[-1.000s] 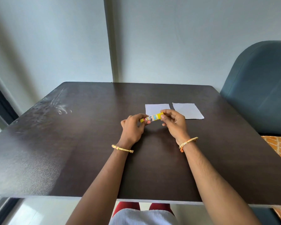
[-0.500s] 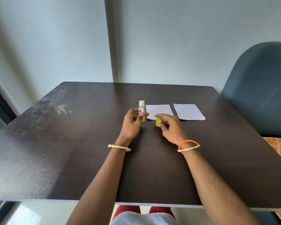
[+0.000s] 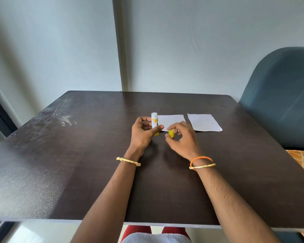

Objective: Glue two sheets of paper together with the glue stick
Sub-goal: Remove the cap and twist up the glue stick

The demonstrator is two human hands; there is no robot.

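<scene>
- Head view: a dark brown wooden table (image 3: 77,163) stands against a pale grey wall (image 3: 182,41), with a blue-grey padded chair (image 3: 281,102) at its right side.
- The left hand (image 3: 144,133) holds a small white and yellow glue stick (image 3: 154,122) upright, its uncapped white end pointing up; thumb and fingers are closed around the lower part of the tube, the thumb (image 3: 157,128) crossing its front.
- The right hand (image 3: 182,137) is just beside it, palm down, with fingers loosely curled and spread over a small yellow plastic cap (image 3: 171,133); the cap sits at the fingertips near the table, and whether they pinch it or only touch it cannot be told.
- Two white rectangular paper sheets lie flat on the table beyond the hands, side by side and apart: the nearer left sheet (image 3: 172,121) just behind the glue stick and partly hidden by the right hand, the right sheet (image 3: 204,122) further right.
- A thin gold bangle (image 3: 128,161) circles the left wrist; an orange braided band (image 3: 201,159) and a gold bangle sit on the right wrist.
- Red trousers (image 3: 139,231) show below the table's near edge.
</scene>
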